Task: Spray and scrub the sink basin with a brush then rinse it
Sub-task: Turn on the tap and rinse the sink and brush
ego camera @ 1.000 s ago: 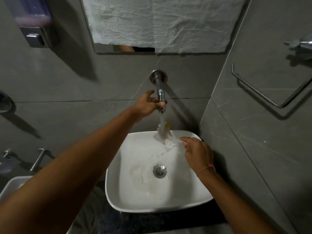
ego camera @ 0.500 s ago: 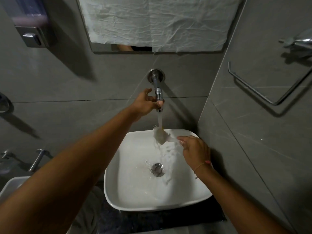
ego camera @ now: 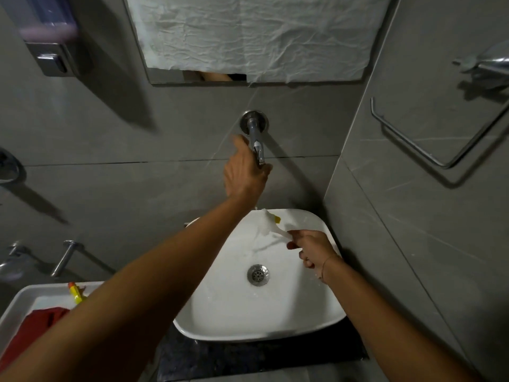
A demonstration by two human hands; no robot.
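Observation:
A white square sink basin (ego camera: pixel 228 307) stands on a dark counter, wet inside, with a metal drain (ego camera: pixel 258 274) in the middle. A chrome tap (ego camera: pixel 256 143) juts from the grey wall above it. My left hand (ego camera: pixel 245 175) reaches up and grips the tap's end. No water stream shows under the spout. My right hand (ego camera: pixel 311 250) holds the handle of a white scrub brush (ego camera: pixel 268 223) over the basin's back right part, bristle head pointing toward the back rim. A small yellow bit (ego camera: pixel 276 219) shows beside the brush head.
A second white basin (ego camera: pixel 19 301) at lower left holds a red cloth (ego camera: pixel 33 326) and a yellow-orange bottle (ego camera: pixel 75 292). A paper-covered mirror (ego camera: pixel 253 37) hangs above. A soap dispenser (ego camera: pixel 52 48) is upper left. A metal towel rail (ego camera: pixel 429 150) is on the right wall.
The water stream that hit the brush has stopped. My left hand has shifted on the tap's end. My right hand has drawn the brush a little lower and to the right.

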